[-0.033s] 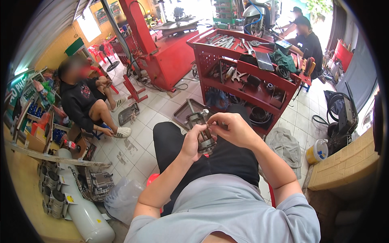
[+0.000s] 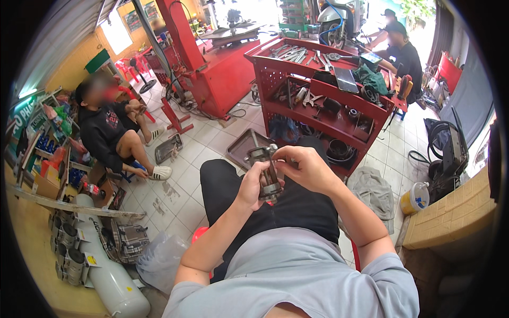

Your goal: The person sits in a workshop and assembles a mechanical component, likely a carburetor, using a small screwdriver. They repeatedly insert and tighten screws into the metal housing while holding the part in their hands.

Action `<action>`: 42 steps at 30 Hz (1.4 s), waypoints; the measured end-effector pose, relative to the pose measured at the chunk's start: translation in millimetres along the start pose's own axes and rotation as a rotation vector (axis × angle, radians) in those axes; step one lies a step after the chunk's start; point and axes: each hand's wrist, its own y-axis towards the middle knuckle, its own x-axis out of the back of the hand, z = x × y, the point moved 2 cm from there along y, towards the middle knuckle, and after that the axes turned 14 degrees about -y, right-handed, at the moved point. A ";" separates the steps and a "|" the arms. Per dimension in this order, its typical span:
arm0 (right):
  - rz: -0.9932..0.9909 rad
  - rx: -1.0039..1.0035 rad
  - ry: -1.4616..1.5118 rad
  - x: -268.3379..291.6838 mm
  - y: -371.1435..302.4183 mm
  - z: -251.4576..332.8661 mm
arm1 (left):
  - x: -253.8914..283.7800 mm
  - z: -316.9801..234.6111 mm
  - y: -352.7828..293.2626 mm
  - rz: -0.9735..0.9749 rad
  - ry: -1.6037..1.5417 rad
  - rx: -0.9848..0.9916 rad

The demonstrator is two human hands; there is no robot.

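A cage-like metal fixture (image 2: 272, 190), made of end plates joined by rods with a long thin rod standing out of its top, is held above my lap. My left hand (image 2: 251, 186) wraps round its left side. At its upper right, the fingertips of my right hand (image 2: 303, 165) are pinched together against the fixture. Whatever lies between those fingertips is too small or hidden to make out. Past the fixture, a shallow metal tray (image 2: 233, 150) lies on the tiled floor.
A red tool cart (image 2: 334, 130) with wrenches stands ahead. A seated person (image 2: 108, 124) is at left, near a small tray (image 2: 168, 148). A white tank (image 2: 114, 281) and plastic bag (image 2: 161, 259) lie at lower left. Grey cloth (image 2: 371, 196) and a bucket (image 2: 413, 199) are at right.
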 end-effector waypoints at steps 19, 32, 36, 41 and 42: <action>-0.109 -0.114 0.000 -23.2 1.1 -13.2 | 9.6 -3.2 15.2 -0.063 0.129 -0.202; -0.248 -0.144 -0.107 -28.1 0.1 -18.3 | 1.0 0.2 9.5 -0.047 0.001 -0.130; -0.238 -0.162 -0.012 -28.3 -0.1 -18.8 | 2.9 -0.8 9.5 -0.029 0.007 -0.135; -0.217 -0.147 0.022 -30.8 0.0 -21.4 | 11.6 2.5 13.0 -0.061 -0.015 -0.078; -0.225 -0.147 0.014 -31.0 0.4 -21.2 | 11.9 2.2 13.7 -0.070 -0.025 -0.067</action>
